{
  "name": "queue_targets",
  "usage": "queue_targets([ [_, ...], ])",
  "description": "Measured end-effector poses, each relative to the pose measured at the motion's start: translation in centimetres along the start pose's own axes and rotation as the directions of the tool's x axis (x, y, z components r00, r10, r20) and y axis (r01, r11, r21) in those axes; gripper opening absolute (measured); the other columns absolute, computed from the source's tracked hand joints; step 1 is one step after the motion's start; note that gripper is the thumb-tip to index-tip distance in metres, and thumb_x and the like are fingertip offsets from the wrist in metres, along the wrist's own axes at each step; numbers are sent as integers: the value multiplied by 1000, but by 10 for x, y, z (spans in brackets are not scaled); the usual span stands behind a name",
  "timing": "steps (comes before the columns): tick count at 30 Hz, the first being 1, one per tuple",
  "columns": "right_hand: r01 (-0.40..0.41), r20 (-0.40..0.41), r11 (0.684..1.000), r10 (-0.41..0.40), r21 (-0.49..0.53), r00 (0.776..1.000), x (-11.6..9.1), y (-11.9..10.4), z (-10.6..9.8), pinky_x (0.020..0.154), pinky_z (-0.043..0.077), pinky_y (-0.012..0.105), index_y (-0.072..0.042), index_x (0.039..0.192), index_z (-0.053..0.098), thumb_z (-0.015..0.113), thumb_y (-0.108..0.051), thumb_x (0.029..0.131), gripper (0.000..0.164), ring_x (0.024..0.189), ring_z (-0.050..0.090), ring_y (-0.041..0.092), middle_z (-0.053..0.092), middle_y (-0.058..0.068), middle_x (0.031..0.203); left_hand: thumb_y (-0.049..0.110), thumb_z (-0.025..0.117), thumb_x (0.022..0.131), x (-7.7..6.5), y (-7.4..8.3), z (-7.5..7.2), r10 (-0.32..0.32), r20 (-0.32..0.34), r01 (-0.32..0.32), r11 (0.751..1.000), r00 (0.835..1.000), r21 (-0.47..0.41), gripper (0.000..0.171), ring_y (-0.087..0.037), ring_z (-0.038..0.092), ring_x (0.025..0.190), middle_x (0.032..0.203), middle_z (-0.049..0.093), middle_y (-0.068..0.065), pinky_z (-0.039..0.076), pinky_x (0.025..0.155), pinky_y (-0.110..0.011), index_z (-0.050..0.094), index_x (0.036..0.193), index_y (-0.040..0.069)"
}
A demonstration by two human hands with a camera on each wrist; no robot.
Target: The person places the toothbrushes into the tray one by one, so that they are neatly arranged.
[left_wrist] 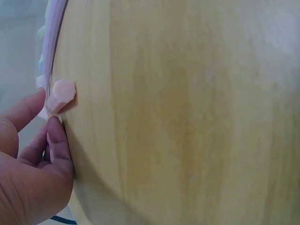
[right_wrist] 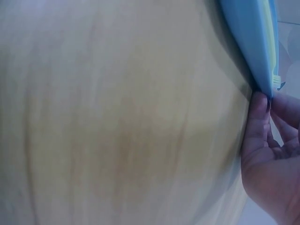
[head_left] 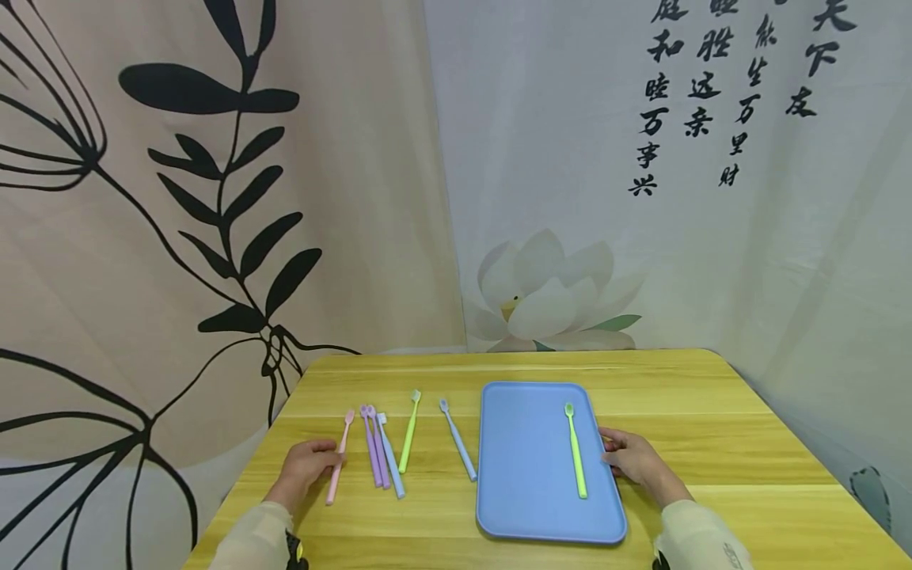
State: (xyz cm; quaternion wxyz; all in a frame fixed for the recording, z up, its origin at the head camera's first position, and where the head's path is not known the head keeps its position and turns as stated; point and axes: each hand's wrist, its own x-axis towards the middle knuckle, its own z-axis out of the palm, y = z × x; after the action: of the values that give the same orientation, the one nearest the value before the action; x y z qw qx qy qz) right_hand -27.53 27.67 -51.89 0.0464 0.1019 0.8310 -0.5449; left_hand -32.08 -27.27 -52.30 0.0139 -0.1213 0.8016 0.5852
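With thumb and fingers, my left hand [head_left: 308, 469] pinches the handle of a pink toothbrush [head_left: 336, 476] at the table's left side. In the left wrist view, that pink toothbrush [left_wrist: 62, 92] points its handle end at the camera. My right hand [head_left: 636, 459] grips the right rim of a blue tray [head_left: 527, 467]; the right wrist view has the tray edge [right_wrist: 248, 35] between thumb and fingers. One green toothbrush [head_left: 576, 453] lies on the tray, near that hand, head away from me.
Between the left hand and the tray lie two purple toothbrushes [head_left: 372, 449] side by side, a blue toothbrush [head_left: 391, 457] against them, a green toothbrush [head_left: 409, 435] and another blue toothbrush [head_left: 458, 440] near the tray. A printed curtain [head_left: 370, 198] hangs behind the wooden table [head_left: 712, 427].
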Motion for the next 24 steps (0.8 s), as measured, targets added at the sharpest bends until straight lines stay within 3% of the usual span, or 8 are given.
queue_targets([
  [7, -10, 1, 1000, 10, -4, 1000, 0, -1, 1, 73, 52, 32, 8, 143, 44, 56, 8, 92, 52, 95, 54, 26, 53, 19, 110, -5, 73, 83, 4, -3, 2, 10, -16, -9, 1000, 1000, 21, 43, -14, 64, 73, 106, 65, -27, 55, 64, -27, 58, 121, -19],
  [14, -9, 1, 1000, 9, -4, 1000, 1, 1, 0, 73, 52, 33, 8, 143, 44, 56, 7, 93, 52, 94, 54, 25, 53, 18, 110, -2, 73, 82, -1, 3, 5, 42, -28, -38, 991, 999, 131, 39, -17, 65, 75, 103, 67, -27, 55, 65, -30, 62, 116, -17],
  [24, -2, 7, 1000, 2, 0, 1000, 0, 0, 0, 72, 52, 32, 9, 143, 43, 55, 8, 93, 52, 93, 54, 25, 53, 19, 109, 7, 71, 81, -6, 8, 10, 107, -94, -70, 940, 990, 335, 31, -24, 65, 77, 94, 70, -21, 56, 67, -37, 69, 105, -12],
])
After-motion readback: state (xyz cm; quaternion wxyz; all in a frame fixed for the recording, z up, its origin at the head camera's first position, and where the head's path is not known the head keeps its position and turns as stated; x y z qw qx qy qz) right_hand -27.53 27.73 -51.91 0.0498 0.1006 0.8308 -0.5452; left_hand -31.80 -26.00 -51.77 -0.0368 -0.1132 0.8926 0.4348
